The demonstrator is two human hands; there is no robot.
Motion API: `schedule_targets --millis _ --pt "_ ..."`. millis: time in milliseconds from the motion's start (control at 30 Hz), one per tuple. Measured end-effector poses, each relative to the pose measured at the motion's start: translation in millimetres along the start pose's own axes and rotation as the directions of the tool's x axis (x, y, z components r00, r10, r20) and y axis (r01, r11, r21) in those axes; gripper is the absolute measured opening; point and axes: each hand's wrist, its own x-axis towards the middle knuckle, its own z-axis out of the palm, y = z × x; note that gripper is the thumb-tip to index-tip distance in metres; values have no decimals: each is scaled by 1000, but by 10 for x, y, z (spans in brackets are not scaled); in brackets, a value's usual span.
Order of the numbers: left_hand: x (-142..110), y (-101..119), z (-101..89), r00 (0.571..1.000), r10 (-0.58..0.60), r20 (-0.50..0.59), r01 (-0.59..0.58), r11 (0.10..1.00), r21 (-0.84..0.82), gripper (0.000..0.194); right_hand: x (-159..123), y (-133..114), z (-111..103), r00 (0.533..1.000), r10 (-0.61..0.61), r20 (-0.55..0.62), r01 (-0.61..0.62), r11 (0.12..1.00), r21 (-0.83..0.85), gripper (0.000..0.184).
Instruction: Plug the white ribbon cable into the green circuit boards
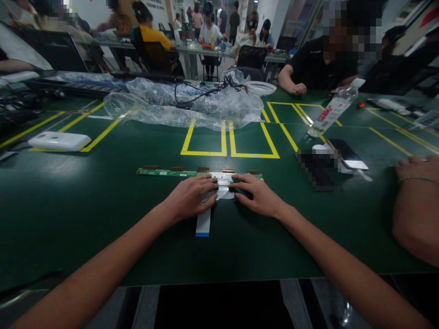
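Note:
A long, narrow green circuit board (166,172) with brown tabs along its far edge lies crosswise on the table. At its near middle sits a silvery connector area (223,183), where a white flat ribbon cable (203,220) with a blue end meets it. My left hand (192,194) has its fingers bent over the cable near the connector, its thumb close to the white part. From the other side, my right hand (257,195) reaches in with fingers stretched and apart, its index tip at the connector's edge. The exact contact under the fingertips is hidden.
Clear plastic wrap (151,107) with black cables lies beyond the board. A white device (60,140) is at left. At right are a tilted water bottle (334,109), a phone (346,153) and another person's forearm (418,205). Yellow tape (204,153) marks the green table.

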Motion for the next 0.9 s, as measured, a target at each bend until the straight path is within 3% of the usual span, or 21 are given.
schedule_targets --millis 400,667,900 --pt "2 7 -23 999 -48 13 47 998 32 42 41 15 27 999 22 -23 -23 999 -27 33" --pt "-14 -35 -23 999 40 -32 -40 999 10 38 1 34 -3 999 -44 -20 43 999 -9 37" --pt "-10 -53 5 998 46 -42 -46 999 4 37 17 12 29 999 -39 19 41 992 -120 43"
